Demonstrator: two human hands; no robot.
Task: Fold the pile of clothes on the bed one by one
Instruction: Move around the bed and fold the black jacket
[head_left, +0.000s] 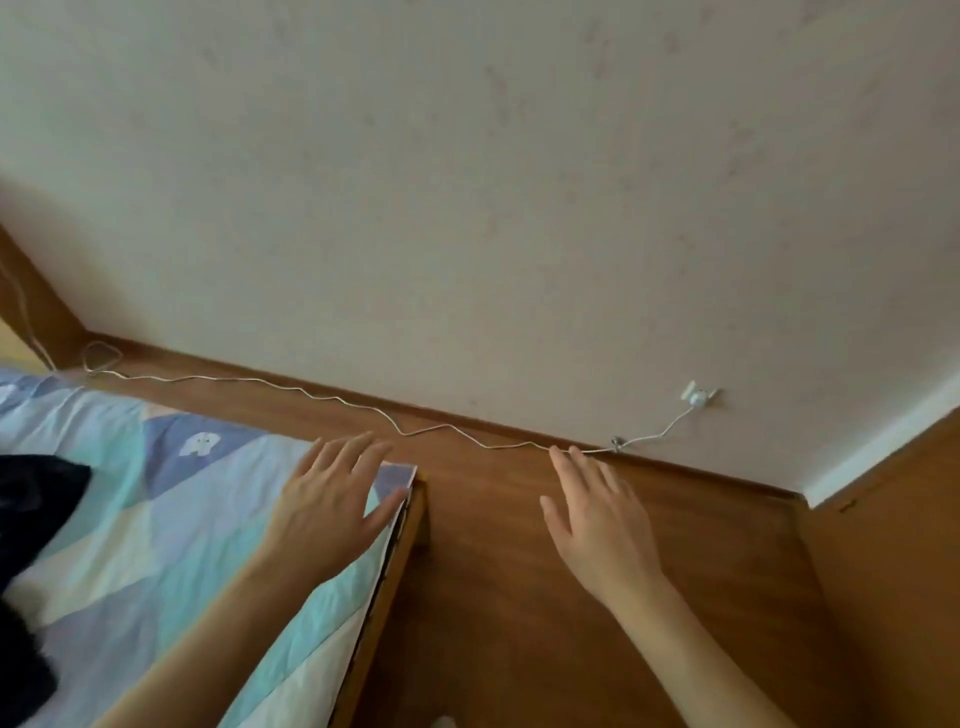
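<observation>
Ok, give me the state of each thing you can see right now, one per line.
Left hand: open, fingers spread over the bed corner.
Right hand: open, holding nothing.
Dark clothes: unfolded, on the bedspread.
White cable: plugged into the wall socket.

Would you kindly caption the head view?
Open left hand and right hand hover over patchwork bedspread and wooden floor.
</observation>
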